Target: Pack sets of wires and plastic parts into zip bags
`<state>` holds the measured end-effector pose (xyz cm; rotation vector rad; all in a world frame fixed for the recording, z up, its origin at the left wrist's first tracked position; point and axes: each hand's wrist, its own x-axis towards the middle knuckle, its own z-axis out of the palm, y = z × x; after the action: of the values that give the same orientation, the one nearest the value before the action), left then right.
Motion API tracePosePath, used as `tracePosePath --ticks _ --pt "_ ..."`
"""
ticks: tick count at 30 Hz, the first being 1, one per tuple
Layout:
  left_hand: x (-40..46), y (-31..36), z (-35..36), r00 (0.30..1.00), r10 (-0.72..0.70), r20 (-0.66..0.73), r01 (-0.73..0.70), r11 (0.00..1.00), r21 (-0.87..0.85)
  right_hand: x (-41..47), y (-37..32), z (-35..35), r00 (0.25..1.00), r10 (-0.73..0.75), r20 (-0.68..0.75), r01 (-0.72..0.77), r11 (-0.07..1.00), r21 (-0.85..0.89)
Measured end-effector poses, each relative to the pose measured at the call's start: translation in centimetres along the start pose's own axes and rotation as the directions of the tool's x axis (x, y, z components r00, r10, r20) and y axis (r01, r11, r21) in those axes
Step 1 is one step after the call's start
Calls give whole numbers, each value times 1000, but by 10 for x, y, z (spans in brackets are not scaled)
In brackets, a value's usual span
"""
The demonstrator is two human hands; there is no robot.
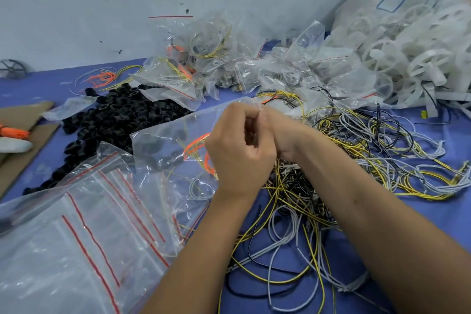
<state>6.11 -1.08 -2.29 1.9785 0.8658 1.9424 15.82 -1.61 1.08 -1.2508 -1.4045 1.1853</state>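
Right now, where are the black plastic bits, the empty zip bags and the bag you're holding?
black plastic bits (112,120), head view, middle of pile.
empty zip bags (84,232), head view, top bag's face.
held bag (173,140), head view, its clear side.

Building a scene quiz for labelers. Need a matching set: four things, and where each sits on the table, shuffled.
Things:
1. heap of black plastic rings
2. stack of empty clear zip bags with red seal strips
3. heap of white plastic ring parts
4. tangle of yellow, grey and black wires

Places:
A. far right, by the wall
B. near left corner
C. under and right of the hands
D. left of centre, behind the empty bags

Pairs: 1-D, 2-B, 3-A, 4-C
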Motion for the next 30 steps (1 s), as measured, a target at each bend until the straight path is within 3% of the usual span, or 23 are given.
tracePosePath --ticks 4,8,9,11,14,16,18,20,22,25,28,30 --pt "4 -4 -2 992 -94 -82 98 994 48 19 4 9 999 -31 21 32 999 -44" --pt "8 -14 -3 970 -212 -118 217 976 27 21 6 -1 992 -123 -3 110 895 -432" --pt "8 -18 -3 960 -260 -107 265 964 32 20 6 -4 991 -127 -46 93 890 -447" --pt "6 -26 -2 922 -382 -65 386 921 61 21 4 -10 973 -102 -205 33 948 -317" --pt "3 -41 -4 826 -562 27 548 815 188 37 3 -17 839 -25 -544 -14 998 -68" --pt "5 -48 -7 764 -642 73 598 746 293 56 3 -17 795 -55 -604 -46 987 -152" --pt "9 -55 -12 739 -670 77 603 707 370 79 5 -10 855 -116 -505 -108 914 -392" --pt "14 -63 -19 740 -671 47 592 682 429 102 7 -1 937 -154 -312 -101 738 -668" --pt "18 -71 -25 747 -664 33 573 668 475 121 6 10 989 -129 -68 15 554 -832" --pt "19 -76 -28 744 -666 48 555 656 511 142 7 23 975 8 222 212 262 -941" --pt "18 -76 -26 745 -664 63 536 652 536 149 10 30 950 97 296 295 29 -955" --pt "18 -76 -25 745 -664 66 531 649 545 148 14 32 965 71 251 248 51 -968"
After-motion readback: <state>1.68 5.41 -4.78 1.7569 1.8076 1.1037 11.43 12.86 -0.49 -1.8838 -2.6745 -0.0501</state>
